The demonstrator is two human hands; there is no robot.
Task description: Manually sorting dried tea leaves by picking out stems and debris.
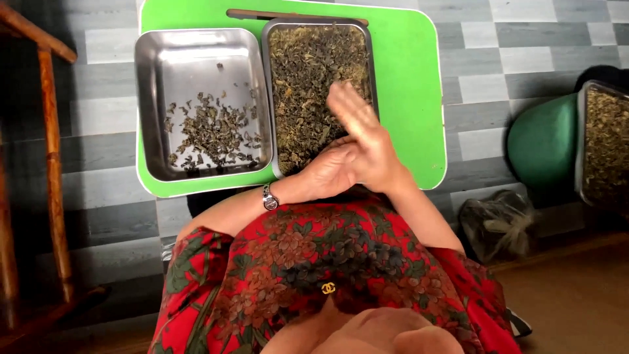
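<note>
Leaves in hand: none visible between the palms; whether any bits are trapped there cannot be told.
Full tray (319, 92): steel, rectangular, heaped edge to edge with dried brownish-green leaves (308, 72); stands on the right half of the green table (409, 98), long side running away from the body.
Right hand (367, 141): flat, fingers straight and together, blurred by motion, laid across the left palm over the near right corner of the full tray.
Left hand (331, 172): palm up under the right, fingers loosely open, resting at the near rim of the full tray; wristwatch (270, 198) on the wrist.
Hands together: pressed palm to palm, crossed, pinching nothing that shows.
Sorted tray (203, 105): same kind, just beside the full one on its left, rims touching or nearly so; only a thin scatter of darker leaves (213, 134) toward its near half, far half bare metal.
Doing it well, as judged: rub or brush palms directly above a tray, not over the table edge, so crumbs fall back in; light strokes, so brittle leaf does not break.
Stick (295, 14): thin, brown, lying on the table behind both trays.
Further out: green stool (544, 144) at right carrying another leaf-filled tray (603, 147); clear bag (498, 223) on the floor below it; wooden frame (49, 151) at left; grey tiled floor (105, 85).
</note>
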